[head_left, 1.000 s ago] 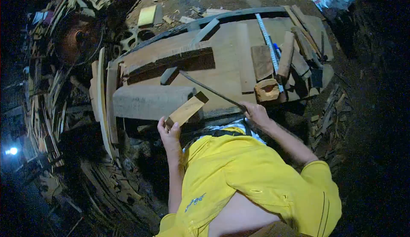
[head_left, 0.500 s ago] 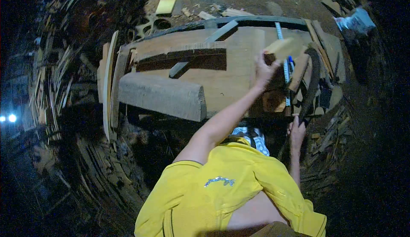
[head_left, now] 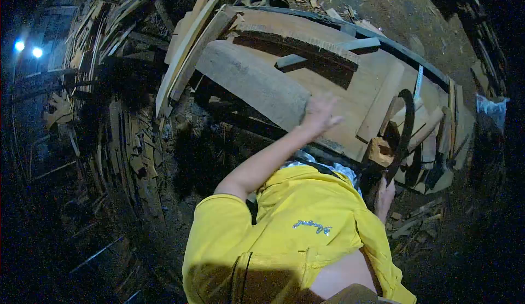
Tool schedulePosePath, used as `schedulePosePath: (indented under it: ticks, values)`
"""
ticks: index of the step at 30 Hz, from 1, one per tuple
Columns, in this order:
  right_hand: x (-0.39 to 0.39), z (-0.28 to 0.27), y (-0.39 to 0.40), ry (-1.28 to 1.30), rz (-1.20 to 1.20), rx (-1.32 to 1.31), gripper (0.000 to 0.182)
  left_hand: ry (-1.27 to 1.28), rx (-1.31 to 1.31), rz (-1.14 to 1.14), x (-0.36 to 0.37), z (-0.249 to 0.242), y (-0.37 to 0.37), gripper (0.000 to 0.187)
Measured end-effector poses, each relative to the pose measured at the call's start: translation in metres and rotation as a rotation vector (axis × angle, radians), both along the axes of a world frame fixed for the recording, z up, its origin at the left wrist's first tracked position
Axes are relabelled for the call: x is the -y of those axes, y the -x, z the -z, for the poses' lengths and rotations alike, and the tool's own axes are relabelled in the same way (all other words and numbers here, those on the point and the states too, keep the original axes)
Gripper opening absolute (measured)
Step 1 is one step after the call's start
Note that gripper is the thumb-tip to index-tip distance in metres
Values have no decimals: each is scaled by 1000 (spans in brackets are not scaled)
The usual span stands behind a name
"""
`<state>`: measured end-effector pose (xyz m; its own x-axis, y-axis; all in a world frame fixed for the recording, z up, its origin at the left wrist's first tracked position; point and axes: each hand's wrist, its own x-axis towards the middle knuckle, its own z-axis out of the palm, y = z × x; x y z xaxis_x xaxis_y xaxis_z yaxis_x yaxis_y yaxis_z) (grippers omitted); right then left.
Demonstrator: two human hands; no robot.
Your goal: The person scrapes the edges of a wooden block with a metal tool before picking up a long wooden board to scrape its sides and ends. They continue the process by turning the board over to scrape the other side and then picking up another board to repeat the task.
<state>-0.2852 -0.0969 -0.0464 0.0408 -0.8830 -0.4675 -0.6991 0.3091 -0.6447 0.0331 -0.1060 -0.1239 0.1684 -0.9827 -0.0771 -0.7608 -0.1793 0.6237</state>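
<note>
My left hand [head_left: 321,115] is over the near right end of the thick grey beam [head_left: 251,82], thumb out, fingers spread and a little blurred, with nothing in it. Low at the right, by the bench's near edge, my right hand [head_left: 385,194] has its fingers around the lower end of a long dark curved bar [head_left: 406,126]. The bar arches up over the right part of the wooden bench [head_left: 377,79]. Beside it sits an orange-brown wood block [head_left: 381,152] with a dark hollow. Pale wood pieces [head_left: 413,119] lie just behind the bar.
A curved plank [head_left: 298,42] rests across grey battens [head_left: 358,45] on the bench. A white measuring strip [head_left: 419,82] lies at the back right. Upright boards [head_left: 191,47] lean at the left end. Scrap wood piles [head_left: 104,36] stand further left, and a plastic bag [head_left: 492,109] lies far right.
My left hand has let go of a pale wood piece and moved left and nearer, to the grey beam. My right hand stays on the curved bar. The view has turned, tilting the bench.
</note>
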Motion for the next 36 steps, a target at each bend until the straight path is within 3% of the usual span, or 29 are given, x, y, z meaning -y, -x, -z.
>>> schedulePosePath:
  ticks: [2, 5, 7, 8, 13, 15, 17, 19, 21, 23, 27, 29, 30, 34, 36]
  values:
    - [-2, 3, -6, -19, -26, 14, 28, -89, 209, -167, -27, -8, -43, 67]
    - [-8, 23, -2, 25, -128, 31, 26, -65, 389, -162, -64, -8, -90, 67]
    - [-6, 10, -22, -164, -69, -30, 30, -83, 397, -121, -74, -4, -100, 69]
    - [-9, 6, -27, 15, -194, -39, 30, -66, 409, -137, -73, 0, -96, 68]
    - [-9, 9, -30, -34, -311, -57, 36, 66, 331, -295, -72, 11, -102, 67]
    - [-9, 1, -40, 61, -382, -256, 28, 167, 335, -401, -73, 15, -137, 67]
    - [-4, 16, -28, 65, -448, -305, 29, 405, 123, -815, -82, 29, -196, 67]
    - [3, 35, -13, 172, -498, -219, 31, 685, -150, -1256, -100, 79, -269, 66]
    - [11, 40, -12, 325, -608, -215, 32, 548, -927, -1684, -141, 39, -335, 82]
    - [15, 33, -20, 291, -614, -214, 32, 664, -1325, -1981, -166, 10, -368, 99]
    - [21, 20, -57, 219, -627, -204, 32, 681, -1295, -1960, -212, 52, -441, 111]
    - [26, 11, -66, 181, -627, -210, 32, 904, -968, -2308, -224, 75, -467, 106]
    - [26, 8, -86, 161, -624, -213, 32, 903, -973, -2315, -235, 90, -479, 106]
    - [30, -7, -101, 90, -584, -225, 32, 536, -789, -2220, -276, 147, -522, 83]
    - [31, -13, -104, 41, -552, -231, 32, 431, -741, -2179, -275, 146, -522, 77]
